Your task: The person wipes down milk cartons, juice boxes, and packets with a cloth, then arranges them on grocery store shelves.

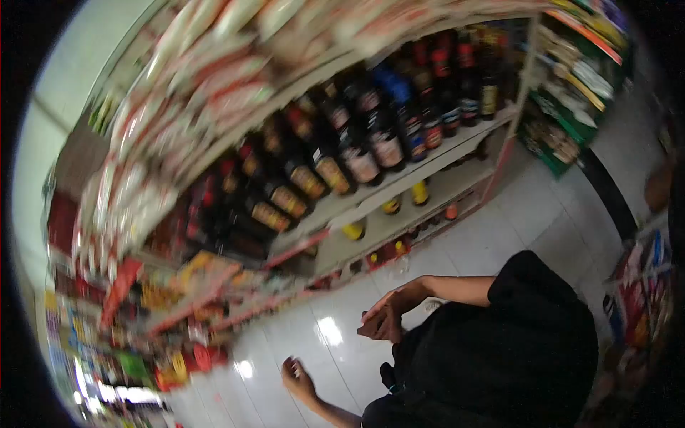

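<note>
My right hand [391, 314] is closed around a small brown wallet-like object [372, 327], in front of my black shirt [499, 342]. The object's far side is hidden by the fingers. Lower and further left, my left hand [298, 378] hangs over the tiled floor [285, 335], its fingers loosely bent and a little apart, with nothing visible in them. The two hands do not touch each other.
A long shelf [414, 175] carries rows of dark bottles [357, 160], with plastic-wrapped packs [228, 93] above. Green crates with packets [564, 128] stand at the upper right. More colourful goods [646, 278] are at the right edge and lower left. The view is tilted and blurred.
</note>
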Motion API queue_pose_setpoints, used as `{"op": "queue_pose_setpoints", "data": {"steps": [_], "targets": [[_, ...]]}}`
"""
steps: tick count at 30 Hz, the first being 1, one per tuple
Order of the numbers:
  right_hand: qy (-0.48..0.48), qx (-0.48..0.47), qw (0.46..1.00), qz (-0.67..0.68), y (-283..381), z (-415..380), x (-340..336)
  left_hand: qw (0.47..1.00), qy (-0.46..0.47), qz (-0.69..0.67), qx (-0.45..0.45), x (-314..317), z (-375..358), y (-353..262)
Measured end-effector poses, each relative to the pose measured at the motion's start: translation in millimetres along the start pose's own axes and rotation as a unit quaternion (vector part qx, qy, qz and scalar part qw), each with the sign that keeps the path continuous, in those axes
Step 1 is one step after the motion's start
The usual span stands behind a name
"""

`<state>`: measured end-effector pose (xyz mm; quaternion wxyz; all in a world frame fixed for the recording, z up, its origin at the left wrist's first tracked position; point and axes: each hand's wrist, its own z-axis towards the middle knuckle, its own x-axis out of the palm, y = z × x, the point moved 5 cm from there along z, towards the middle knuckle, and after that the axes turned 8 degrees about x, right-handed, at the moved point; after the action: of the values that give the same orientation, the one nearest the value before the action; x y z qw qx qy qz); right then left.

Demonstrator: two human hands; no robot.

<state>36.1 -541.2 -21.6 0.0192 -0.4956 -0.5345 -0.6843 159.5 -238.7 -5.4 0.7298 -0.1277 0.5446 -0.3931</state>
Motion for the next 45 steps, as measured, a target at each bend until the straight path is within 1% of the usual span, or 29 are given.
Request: {"op": "queue_pose_setpoints", "data": {"steps": [2,3,4,5,7,9,11,12,13,14,15,16,17,18,19,21,25,28,30,32,33,34,35,36,37,39,41,43,45], "targets": [[-0.095,-0.086,0.992,-0.014,15,-57,-6,0.984,0.149,-0.063,0.068,73,47,-54],[-0.126,-0.139,0.982,0.015,14,-86,-13,0.967,0.213,-0.109,0.092,122,62,-85],[-0.144,-0.200,0.968,0.045,11,-113,-20,0.940,0.276,-0.131,0.150,174,72,-111],[-0.159,-0.256,0.950,0.077,5,-137,-27,0.906,0.341,-0.148,0.201,218,70,-135],[-0.153,-0.384,0.899,0.145,-19,-184,-37,0.804,0.429,-0.126,0.392,268,53,-226],[-0.152,-0.489,0.836,0.196,-51,-220,-39,0.710,0.467,-0.141,0.508,318,20,-277],[-0.204,-0.571,0.753,0.254,-88,-247,-34,0.639,0.526,-0.113,0.550,344,-13,-328],[-0.259,-0.605,0.687,0.309,-102,-258,-26,0.605,0.553,-0.104,0.563,354,-35,-348],[-0.317,-0.631,0.615,0.352,-117,-268,-16,0.530,0.586,-0.144,0.596,379,-57,-351],[-0.400,-0.657,0.519,0.374,-131,-279,-8,0.485,0.642,-0.132,0.580,380,-75,-374],[-0.284,-0.751,0.493,0.336,-140,-288,0,0.440,0.689,-0.121,0.563,375,-92,-407],[-0.394,-0.712,0.421,0.400,-153,-303,1,0.401,0.715,-0.177,0.544,375,-109,-439],[-0.428,-0.703,0.380,0.422,-169,-314,1,0.363,0.736,-0.229,0.524,378,-124,-464],[-0.436,-0.710,0.358,0.422,-179,-331,5,0.324,0.752,-0.274,0.505,381,-137,-491],[-0.432,-0.719,0.340,0.425,-192,-348,7,0.316,0.705,-0.304,0.557,383,-149,-525],[-0.425,-0.736,0.316,0.421,-212,-394,12,0.339,0.721,-0.353,0.490,383,-164,-597],[-0.421,-0.768,0.299,0.379,-242,-527,43,0.354,0.671,-0.459,0.462,421,-224,-711],[-0.436,-0.766,0.329,0.339,-233,-635,78,0.391,0.674,-0.480,0.404,460,-266,-772],[-0.489,-0.734,0.366,0.298,-203,-693,98,0.408,0.636,-0.536,0.376,471,-272,-821],[-0.556,-0.688,0.394,0.250,-166,-741,117,0.454,0.479,-0.640,0.394,451,-236,-885],[-0.587,-0.662,0.406,0.228,-149,-761,125,0.484,0.406,-0.636,0.444,439,-206,-915],[-0.617,-0.635,0.416,0.207,-135,-781,129,0.495,0.317,-0.703,0.401,426,-178,-932],[-0.644,-0.607,0.428,0.185,-125,-802,126,0.495,0.231,-0.739,0.395,418,-152,-949],[-0.587,-0.632,0.495,0.106,-116,-827,118,0.466,0.147,-0.774,0.403,407,-128,-960],[-0.665,-0.561,0.489,0.069,-101,-847,115,0.439,0.075,-0.796,0.410,399,-110,-970],[-0.792,-0.397,0.464,-0.019,-39,-879,117,0.364,-0.034,-0.820,0.441,390,-87,-987],[-0.807,-0.339,0.471,-0.111,25,-911,110,0.304,-0.102,-0.823,0.470,396,-77,-1005],[-0.728,-0.399,0.524,-0.188,91,-934,98,0.279,-0.137,-0.813,0.492,414,-67,-1026],[-0.644,-0.440,0.572,-0.253,148,-962,83,0.283,-0.158,-0.801,0.503,440,-52,-1051]]}}
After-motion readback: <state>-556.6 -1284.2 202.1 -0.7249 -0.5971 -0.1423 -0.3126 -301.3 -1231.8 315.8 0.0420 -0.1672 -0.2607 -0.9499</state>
